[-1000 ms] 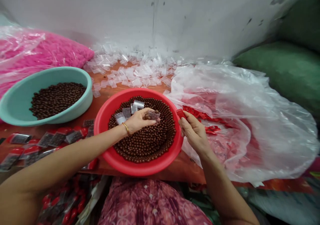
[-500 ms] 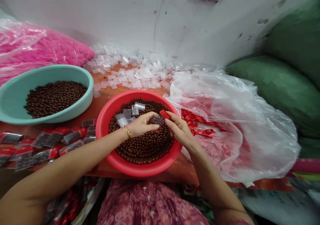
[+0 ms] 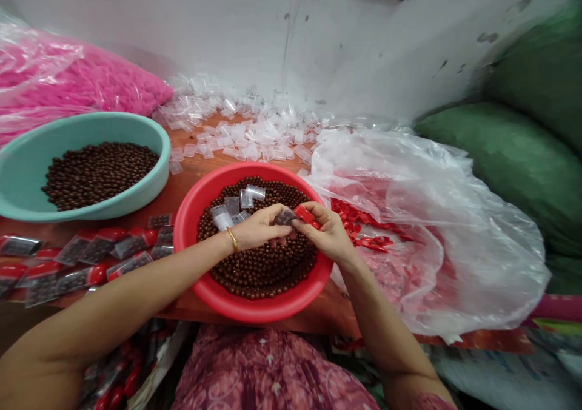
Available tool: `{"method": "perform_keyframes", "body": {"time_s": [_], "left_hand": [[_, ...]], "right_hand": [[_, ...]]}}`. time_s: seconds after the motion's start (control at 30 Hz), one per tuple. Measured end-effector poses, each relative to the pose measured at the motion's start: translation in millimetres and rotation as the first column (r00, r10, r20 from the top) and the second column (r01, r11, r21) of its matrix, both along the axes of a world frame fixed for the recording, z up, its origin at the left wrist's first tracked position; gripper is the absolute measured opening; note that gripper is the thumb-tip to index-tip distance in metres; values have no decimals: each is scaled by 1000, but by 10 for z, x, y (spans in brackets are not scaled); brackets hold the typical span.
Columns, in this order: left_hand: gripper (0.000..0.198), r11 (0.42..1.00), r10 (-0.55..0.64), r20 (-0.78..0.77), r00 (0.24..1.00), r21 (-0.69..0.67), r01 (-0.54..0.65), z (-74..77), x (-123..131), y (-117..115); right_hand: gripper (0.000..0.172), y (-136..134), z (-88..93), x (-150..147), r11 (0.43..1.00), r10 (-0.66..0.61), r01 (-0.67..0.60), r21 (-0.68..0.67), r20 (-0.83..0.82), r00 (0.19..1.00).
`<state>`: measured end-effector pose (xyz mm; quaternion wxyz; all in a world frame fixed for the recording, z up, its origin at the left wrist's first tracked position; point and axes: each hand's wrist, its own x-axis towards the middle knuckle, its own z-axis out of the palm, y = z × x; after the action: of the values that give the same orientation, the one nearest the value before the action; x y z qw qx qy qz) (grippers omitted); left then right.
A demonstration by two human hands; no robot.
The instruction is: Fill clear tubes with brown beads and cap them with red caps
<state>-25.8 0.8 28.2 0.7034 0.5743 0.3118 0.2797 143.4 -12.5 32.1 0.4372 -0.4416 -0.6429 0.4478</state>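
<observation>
Over a red basin (image 3: 186, 264) of brown beads (image 3: 254, 276), my left hand (image 3: 261, 227) pinches a small clear packet filled with dark beads (image 3: 285, 216). My right hand (image 3: 328, 231) grips a red plastic cap (image 3: 307, 216) at the packet's right end, and the two touch; how far the cap sits over the packet I cannot tell. Several clear sleeves (image 3: 231, 207) lie on the beads left of my hands. To the right, loose red caps (image 3: 359, 222) spill from a clear plastic bag (image 3: 477, 240).
A teal basin (image 3: 154, 185) with brown beads stands at the left. Capped packets (image 3: 97, 249) lie in front of it. Empty clear sleeves (image 3: 254, 137) are heaped along the wall. A pink-filled bag (image 3: 104, 79) is back left, green sacks (image 3: 509, 155) at right.
My right hand has brought the red cap down against the end of the bead packet; more of the cap's red now shows. My left hand stays nearly in place.
</observation>
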Motion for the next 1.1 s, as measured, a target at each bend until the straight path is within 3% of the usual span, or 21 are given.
{"method": "perform_keyframes", "body": {"time_s": [0.27, 0.4, 0.53, 0.67, 0.77, 0.9, 1.0, 1.1], "left_hand": [[32, 994, 109, 36, 993, -4, -109, 8, -2, 24], [31, 974, 227, 47, 973, -5, -227, 8, -8, 34], [26, 986, 159, 19, 987, -55, -158, 25, 4, 31], [19, 991, 110, -8, 994, -71, -110, 37, 24, 11], [16, 988, 141, -56, 988, -59, -144, 39, 39, -7], [13, 988, 149, -109, 983, -17, -151, 58, 62, -25], [14, 987, 158, -116, 981, 1, -159, 77, 73, -32], [14, 985, 174, -138, 975, 11, -174, 79, 73, -39]], "right_hand": [[31, 12, -71, -80, 988, -126, 120, -98, -55, 991], [37, 21, -73, -50, 976, -62, 51, -213, -49, 997], [30, 16, -82, -26, 971, -40, 22, -238, -74, 996], [26, -6, -67, -6, 989, -31, 36, -143, 35, 999], [29, -16, -29, 35, 995, -84, 70, 72, 224, 971], [32, -33, -24, 58, 916, -262, 63, 395, 473, 841], [39, -69, -66, 16, 863, -315, -11, 505, 555, 770], [46, -110, -98, -27, 820, -319, -81, 566, 571, 756]]}}
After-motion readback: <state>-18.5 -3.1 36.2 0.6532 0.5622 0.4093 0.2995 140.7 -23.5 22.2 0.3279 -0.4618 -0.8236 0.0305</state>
